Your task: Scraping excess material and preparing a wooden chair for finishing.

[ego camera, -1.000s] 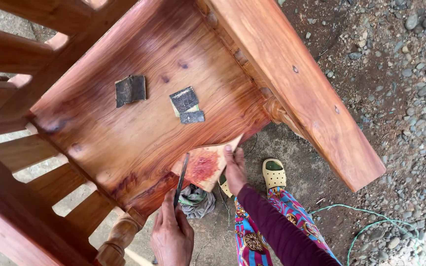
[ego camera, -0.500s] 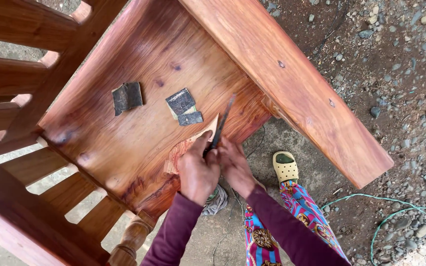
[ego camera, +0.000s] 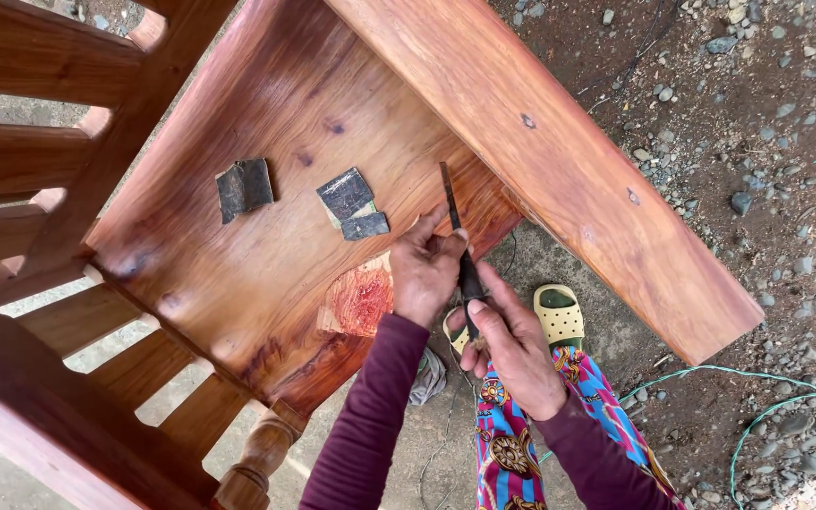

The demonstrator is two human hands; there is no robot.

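A reddish wooden chair seat (ego camera: 266, 217) fills the middle of the view, its armrest plank (ego camera: 559, 161) slanting to the right. My left hand (ego camera: 424, 269) and my right hand (ego camera: 512, 345) both grip a thin dark metal file (ego camera: 457, 231). The right hand holds its handle end and the left pinches the blade, which points up over the seat's front edge. A lighter reddish patch (ego camera: 359, 300) on the seat lies just left of my left hand.
Two folded dark sandpaper pieces (ego camera: 244, 186) (ego camera: 351, 202) lie on the seat. Chair back slats (ego camera: 21, 161) stand at left, a turned leg (ego camera: 257, 463) below. Gravel ground (ego camera: 767, 113), a green cord (ego camera: 757, 416), a yellow sandal (ego camera: 559, 314) and a grey rag (ego camera: 429, 375) are nearby.
The file went from my left hand alone, below the seat edge, to both hands. The right hand left the seat edge and slid back to the handle. The blade now points up over the seat.
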